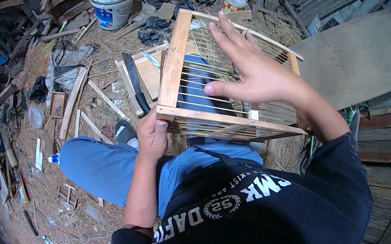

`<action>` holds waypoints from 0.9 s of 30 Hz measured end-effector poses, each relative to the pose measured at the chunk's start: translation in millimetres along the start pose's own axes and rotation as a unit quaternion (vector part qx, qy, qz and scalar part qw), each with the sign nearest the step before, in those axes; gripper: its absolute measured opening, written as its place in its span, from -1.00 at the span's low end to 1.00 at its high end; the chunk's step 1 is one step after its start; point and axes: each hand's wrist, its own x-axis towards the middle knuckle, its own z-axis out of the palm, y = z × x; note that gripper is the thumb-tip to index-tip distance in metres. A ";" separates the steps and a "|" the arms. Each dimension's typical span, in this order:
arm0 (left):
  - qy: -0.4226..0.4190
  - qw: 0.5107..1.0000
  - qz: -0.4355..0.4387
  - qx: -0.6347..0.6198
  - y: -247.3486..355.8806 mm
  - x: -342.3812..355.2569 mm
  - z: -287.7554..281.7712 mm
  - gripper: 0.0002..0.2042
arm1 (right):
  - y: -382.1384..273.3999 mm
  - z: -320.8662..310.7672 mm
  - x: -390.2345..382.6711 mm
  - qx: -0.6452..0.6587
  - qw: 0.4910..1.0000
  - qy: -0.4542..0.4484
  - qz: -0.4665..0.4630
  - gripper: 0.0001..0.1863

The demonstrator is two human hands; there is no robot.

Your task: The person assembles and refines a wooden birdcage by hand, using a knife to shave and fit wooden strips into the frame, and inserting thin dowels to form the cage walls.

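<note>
A small wooden cage [177,57] of pale strips and thin parallel rods rests tilted over my lap. My left hand [151,135] grips its near left corner, thumb along the lower strip. Over the rods my right hand [253,71] is spread, its fingers apart and its thumb reaching toward the cage's middle; whether the fingertips touch the rods I cannot tell. Just beyond the left corner lies a large knife [132,73] with a dark blade and black handle, beside wooden boards [150,76]. A second, pale blade [150,59] shows there too.
A white and blue bucket [115,6] stands at the back, with a smaller tub [233,3] to its right. Wood strips [73,104] and a small wooden box [57,105] litter the shavings-covered ground on the left. A large flat board [356,59] is at right.
</note>
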 end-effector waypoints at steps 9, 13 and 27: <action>0.011 1.000 0.010 0.003 -9.3 -3.0 -2.0 -0.40 | -3.6 -1.5 -0.6 0.023 0.999 -0.007 0.030 0.23; 0.006 1.000 0.007 0.017 -11.9 -5.0 -2.4 -0.40 | -0.6 -1.4 0.7 0.003 0.999 0.021 0.044 0.23; 0.070 0.997 0.043 0.003 -14.2 -9.4 4.1 -0.44 | -8.1 8.7 1.4 -0.003 1.000 -0.006 0.012 0.02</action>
